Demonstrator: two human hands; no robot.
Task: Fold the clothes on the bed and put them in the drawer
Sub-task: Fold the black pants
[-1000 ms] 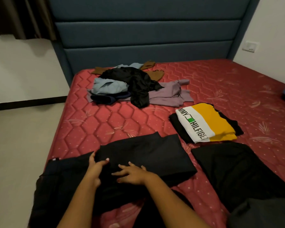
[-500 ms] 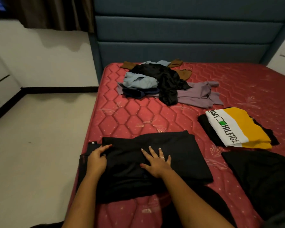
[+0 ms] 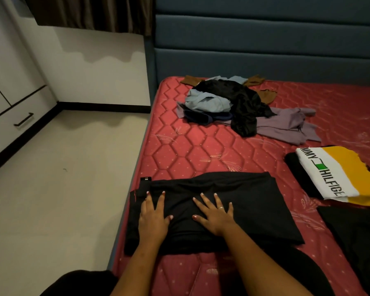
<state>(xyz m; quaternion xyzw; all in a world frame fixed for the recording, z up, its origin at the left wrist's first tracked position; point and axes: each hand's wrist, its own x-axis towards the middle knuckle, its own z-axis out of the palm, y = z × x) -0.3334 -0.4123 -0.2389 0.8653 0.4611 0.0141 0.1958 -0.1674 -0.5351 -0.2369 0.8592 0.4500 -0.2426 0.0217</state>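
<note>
A black garment [image 3: 254, 201], partly folded, lies flat near the front left edge of the red mattress [image 3: 192, 150]. My left hand [image 3: 153, 216] presses on its left part with straight, spread fingers. My right hand [image 3: 215, 214] lies flat on its middle, fingers spread. A folded white and yellow shirt [image 3: 338, 171] sits on a folded dark piece at the right. A heap of unfolded clothes [image 3: 233, 101] in black, light blue, brown and purple lies near the headboard. White drawers [image 3: 15, 124] with a black handle stand at the far left.
Another black garment [image 3: 355, 238] lies at the front right of the mattress. The blue padded headboard [image 3: 265, 50] closes the back. A beige floor [image 3: 62, 178] runs between the bed and the drawers. A dark curtain [image 3: 90, 13] hangs above the left wall.
The view has swung left, bringing the drawers into sight. Both hands have flattened and spread on the black garment, the left one sliding onto its left part.
</note>
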